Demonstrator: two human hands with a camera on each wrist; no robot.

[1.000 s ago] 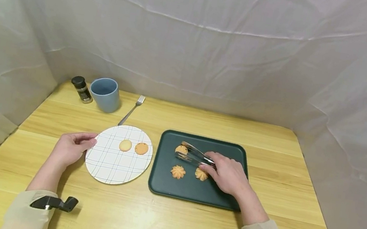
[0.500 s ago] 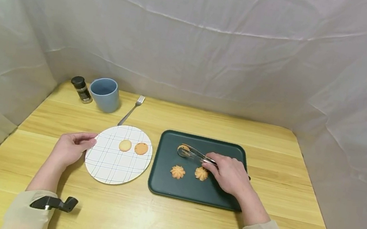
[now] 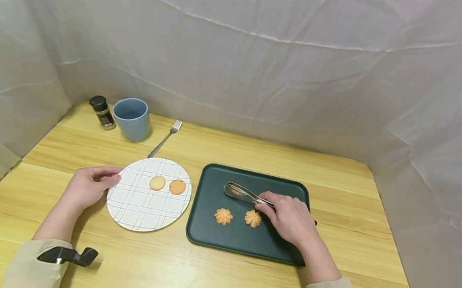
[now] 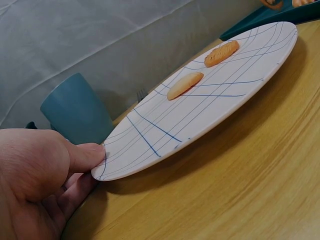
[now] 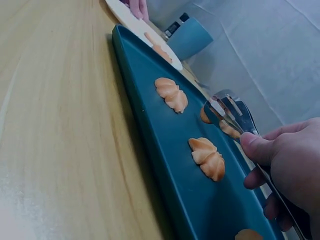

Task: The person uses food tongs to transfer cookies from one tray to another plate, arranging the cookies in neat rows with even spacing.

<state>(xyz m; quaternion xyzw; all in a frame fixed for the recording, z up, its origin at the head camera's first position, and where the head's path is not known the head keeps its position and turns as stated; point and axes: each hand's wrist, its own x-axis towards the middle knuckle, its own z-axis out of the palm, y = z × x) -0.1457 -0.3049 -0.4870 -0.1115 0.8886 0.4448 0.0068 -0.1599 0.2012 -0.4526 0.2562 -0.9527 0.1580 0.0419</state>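
Nearest me, my sleeved forearms rest on the wooden tabletop (image 3: 210, 280), each with a black camera clip at the wrist. My left hand (image 3: 88, 186) pinches the near-left rim of the white grid-lined plate (image 3: 131, 209) between thumb and curled fingers, I judge to steady it; the wrist view shows the thumb (image 4: 85, 156) on the rim's upper face. Two round cookies (image 3: 167, 185) lie side by side on the far half of the plate. Just right of the plate sits the dark green tray (image 3: 238, 244), where my right hand (image 3: 289, 218) grips metal tongs (image 3: 243, 193), fingers curled round the handles. The tong tips are closed on a cookie (image 5: 220, 123) over the far part of the tray, seen only as a sliver between the blades in the wrist view. Two flower-shaped cookies (image 3: 238, 217) lie on the tray beside the hand, apart from the tongs. Farther back stand a fork (image 3: 166, 138), a blue cup (image 3: 131, 118) and a small dark-capped shaker (image 3: 102, 112), all before a white cloth backdrop (image 3: 246, 42).
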